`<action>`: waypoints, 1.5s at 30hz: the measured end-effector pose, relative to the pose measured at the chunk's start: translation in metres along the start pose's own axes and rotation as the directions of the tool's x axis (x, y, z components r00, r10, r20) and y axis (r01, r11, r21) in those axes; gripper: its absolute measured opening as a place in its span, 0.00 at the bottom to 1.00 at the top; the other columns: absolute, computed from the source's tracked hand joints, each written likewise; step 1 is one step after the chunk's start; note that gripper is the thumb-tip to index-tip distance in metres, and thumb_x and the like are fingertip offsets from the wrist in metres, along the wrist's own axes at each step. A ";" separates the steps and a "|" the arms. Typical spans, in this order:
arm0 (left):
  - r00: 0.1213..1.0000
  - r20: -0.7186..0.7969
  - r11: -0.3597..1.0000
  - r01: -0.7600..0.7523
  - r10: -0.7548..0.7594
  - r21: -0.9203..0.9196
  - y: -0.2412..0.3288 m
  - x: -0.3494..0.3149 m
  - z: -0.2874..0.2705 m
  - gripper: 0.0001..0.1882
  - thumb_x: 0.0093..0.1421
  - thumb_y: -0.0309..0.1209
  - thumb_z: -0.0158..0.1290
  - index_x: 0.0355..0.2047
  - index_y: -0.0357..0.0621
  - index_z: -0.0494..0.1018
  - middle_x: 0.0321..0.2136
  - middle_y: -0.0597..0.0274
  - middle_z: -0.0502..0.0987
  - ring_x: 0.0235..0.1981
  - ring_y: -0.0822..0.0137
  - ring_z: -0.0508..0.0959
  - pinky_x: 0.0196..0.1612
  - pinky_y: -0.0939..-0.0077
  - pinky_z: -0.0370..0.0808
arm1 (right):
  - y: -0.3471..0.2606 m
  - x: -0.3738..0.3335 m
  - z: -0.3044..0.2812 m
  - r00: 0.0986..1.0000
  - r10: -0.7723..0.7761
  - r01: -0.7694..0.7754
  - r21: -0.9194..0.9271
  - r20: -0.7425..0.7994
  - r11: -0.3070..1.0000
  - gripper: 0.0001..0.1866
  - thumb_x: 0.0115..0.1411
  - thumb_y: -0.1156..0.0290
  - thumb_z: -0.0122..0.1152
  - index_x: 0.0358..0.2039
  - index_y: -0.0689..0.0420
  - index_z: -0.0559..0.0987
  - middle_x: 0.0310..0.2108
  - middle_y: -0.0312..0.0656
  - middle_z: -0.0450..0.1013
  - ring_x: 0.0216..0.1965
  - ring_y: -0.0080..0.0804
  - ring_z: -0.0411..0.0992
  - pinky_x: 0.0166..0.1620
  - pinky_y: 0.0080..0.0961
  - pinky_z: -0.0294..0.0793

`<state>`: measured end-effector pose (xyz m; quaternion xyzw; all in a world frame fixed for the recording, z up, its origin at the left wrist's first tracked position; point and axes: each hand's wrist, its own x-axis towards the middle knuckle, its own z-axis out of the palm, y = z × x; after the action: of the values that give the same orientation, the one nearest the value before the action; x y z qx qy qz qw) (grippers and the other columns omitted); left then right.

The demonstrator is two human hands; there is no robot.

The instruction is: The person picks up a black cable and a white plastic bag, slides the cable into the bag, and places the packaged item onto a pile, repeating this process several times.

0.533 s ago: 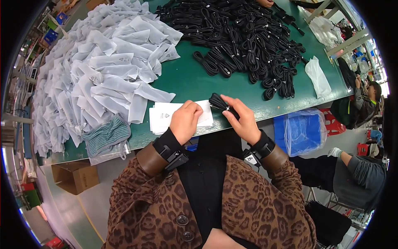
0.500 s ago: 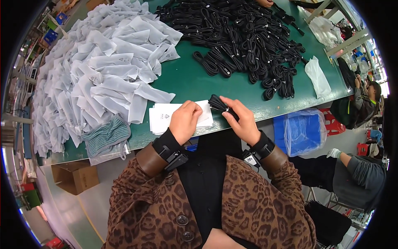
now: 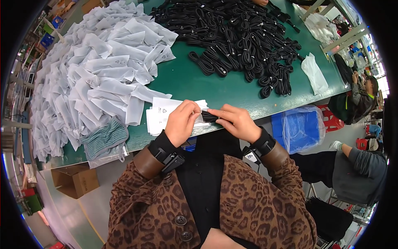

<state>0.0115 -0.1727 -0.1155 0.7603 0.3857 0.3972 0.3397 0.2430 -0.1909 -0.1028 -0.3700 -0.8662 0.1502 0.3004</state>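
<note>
the left hand point(image 3: 182, 121) is pinching the open end of a white pouch point(image 3: 163, 114) lying on a small stack at the near edge of the green table point(image 3: 195, 83). the right hand point(image 3: 236, 120) is gripping a coiled black cable bundle point(image 3: 208, 116) between fingers and thumb, its end sitting at the pouch mouth. a heap of white pouches point(image 3: 91, 74) is lying to the left, a pile of black cable bundles point(image 3: 240, 37) further back

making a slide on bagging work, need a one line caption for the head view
Left hand and right hand ease a coiled black cable into a white pouch at the green table.
</note>
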 end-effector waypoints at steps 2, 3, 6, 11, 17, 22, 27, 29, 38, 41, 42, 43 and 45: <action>0.997 0.019 0.996 -0.082 0.081 0.038 0.002 0.003 -0.003 0.04 0.56 0.17 0.53 0.32 0.36 0.71 0.33 0.57 0.75 0.33 0.62 0.75 0.36 0.73 0.73 | -0.001 0.002 -0.003 0.903 0.378 -0.430 0.408 0.206 0.805 0.21 0.58 0.76 0.61 0.54 0.54 0.77 0.28 0.37 0.70 0.25 0.31 0.69 0.28 0.24 0.68; 0.987 0.038 0.984 -0.158 0.156 0.078 0.004 0.003 -0.004 0.05 0.55 0.17 0.54 0.31 0.37 0.70 0.34 0.56 0.75 0.34 0.59 0.75 0.38 0.71 0.73 | 0.000 0.003 -0.003 0.792 0.494 -0.608 0.543 0.359 0.580 0.20 0.59 0.75 0.61 0.54 0.55 0.77 0.29 0.36 0.71 0.26 0.29 0.69 0.28 0.23 0.68; 0.972 0.074 0.966 -0.229 0.221 0.120 0.008 0.005 -0.005 0.06 0.53 0.17 0.54 0.31 0.37 0.70 0.35 0.55 0.75 0.37 0.54 0.75 0.40 0.68 0.73 | 0.006 0.009 -0.005 0.606 0.603 -0.785 0.512 0.519 0.348 0.17 0.60 0.73 0.61 0.51 0.56 0.78 0.32 0.36 0.73 0.30 0.26 0.70 0.31 0.21 0.69; 0.977 0.048 0.971 -0.213 0.209 0.110 0.013 0.015 -0.005 0.08 0.51 0.18 0.55 0.32 0.37 0.70 0.36 0.53 0.73 0.39 0.50 0.73 0.43 0.63 0.71 | 0.008 0.003 -0.001 0.972 0.235 -0.227 0.326 0.013 0.918 0.10 0.61 0.70 0.62 0.42 0.58 0.79 0.36 0.38 0.75 0.35 0.24 0.72 0.37 0.20 0.72; 0.931 0.101 0.905 -0.364 0.350 0.222 0.009 0.018 -0.001 0.08 0.52 0.20 0.53 0.34 0.35 0.69 0.38 0.46 0.72 0.40 0.45 0.71 0.45 0.54 0.69 | 0.011 0.007 0.038 0.769 0.618 -0.425 0.590 -0.164 0.686 0.07 0.58 0.70 0.64 0.32 0.59 0.76 0.33 0.41 0.73 0.35 0.31 0.73 0.39 0.29 0.74; 0.986 0.006 0.986 -0.168 0.168 -0.008 0.000 0.023 -0.027 0.06 0.56 0.22 0.52 0.34 0.38 0.69 0.41 0.49 0.73 0.43 0.52 0.72 0.45 0.64 0.69 | -0.019 0.033 0.024 0.936 0.173 0.004 0.500 -0.308 0.866 0.08 0.59 0.72 0.63 0.38 0.59 0.76 0.40 0.42 0.66 0.35 0.35 0.69 0.41 0.28 0.71; 0.993 -0.004 0.854 0.102 -0.121 -0.510 0.009 0.051 -0.042 0.03 0.63 0.26 0.51 0.35 0.41 0.68 0.38 0.63 0.71 0.36 0.72 0.72 0.38 0.79 0.69 | -0.035 0.052 -0.010 0.899 0.335 -0.100 0.614 -0.282 0.783 0.08 0.60 0.73 0.60 0.39 0.59 0.74 0.42 0.43 0.64 0.35 0.35 0.69 0.39 0.28 0.72; 0.971 0.023 0.743 0.198 -0.239 -0.639 0.020 0.057 -0.051 0.03 0.65 0.27 0.51 0.36 0.42 0.69 0.36 0.66 0.71 0.34 0.76 0.71 0.35 0.82 0.68 | -0.032 0.061 -0.013 0.943 0.177 -0.006 0.520 -0.281 0.854 0.09 0.57 0.74 0.61 0.39 0.58 0.73 0.39 0.43 0.65 0.32 0.36 0.69 0.37 0.29 0.70; 0.975 -0.196 0.767 -0.049 -0.101 -0.639 -0.096 0.095 -0.183 0.09 0.68 0.32 0.49 0.44 0.40 0.69 0.30 0.70 0.71 0.26 0.80 0.69 0.32 0.85 0.66 | 0.014 0.118 -0.005 0.908 0.119 -0.057 0.163 -0.401 0.985 0.11 0.54 0.71 0.64 0.37 0.58 0.74 0.38 0.45 0.67 0.34 0.41 0.70 0.36 0.34 0.71; 0.673 -0.684 0.937 0.036 -0.280 -0.348 -0.130 0.078 -0.251 0.13 0.67 0.31 0.50 0.48 0.39 0.69 0.41 0.65 0.73 0.36 0.72 0.74 0.41 0.79 0.70 | 0.054 0.126 0.032 0.954 0.032 -0.114 -0.264 -0.297 0.958 0.08 0.52 0.69 0.66 0.30 0.57 0.77 0.36 0.46 0.68 0.38 0.43 0.71 0.36 0.38 0.72; 0.664 -0.693 0.939 0.043 -0.282 -0.340 -0.126 0.067 -0.249 0.13 0.67 0.31 0.50 0.48 0.39 0.69 0.41 0.65 0.73 0.36 0.72 0.74 0.41 0.79 0.70 | 0.064 0.122 0.039 0.956 0.026 -0.103 -0.253 -0.291 0.962 0.08 0.52 0.69 0.66 0.30 0.57 0.77 0.36 0.46 0.68 0.38 0.43 0.71 0.36 0.38 0.72; 0.718 -0.684 0.990 0.060 -0.130 -0.125 -0.111 0.054 -0.234 0.13 0.66 0.31 0.50 0.49 0.39 0.69 0.44 0.64 0.72 0.39 0.70 0.74 0.43 0.77 0.70 | 0.073 0.117 0.044 0.982 -0.031 -0.046 -0.397 -0.185 0.917 0.07 0.52 0.68 0.64 0.28 0.57 0.78 0.35 0.46 0.69 0.40 0.43 0.71 0.37 0.40 0.73; 0.834 -0.533 0.953 0.029 0.144 0.302 -0.073 0.043 -0.185 0.15 0.64 0.29 0.51 0.50 0.39 0.69 0.50 0.63 0.71 0.45 0.65 0.74 0.48 0.74 0.70 | 0.078 0.112 0.039 0.995 -0.063 0.010 -0.523 -0.083 0.853 0.06 0.52 0.67 0.63 0.25 0.56 0.79 0.34 0.47 0.69 0.41 0.43 0.71 0.37 0.41 0.73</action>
<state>-0.1553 -0.0626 -0.0773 0.6679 0.4988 0.5460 0.0839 0.2000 -0.0570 -0.1246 -0.4277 -0.8657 -0.1140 0.2335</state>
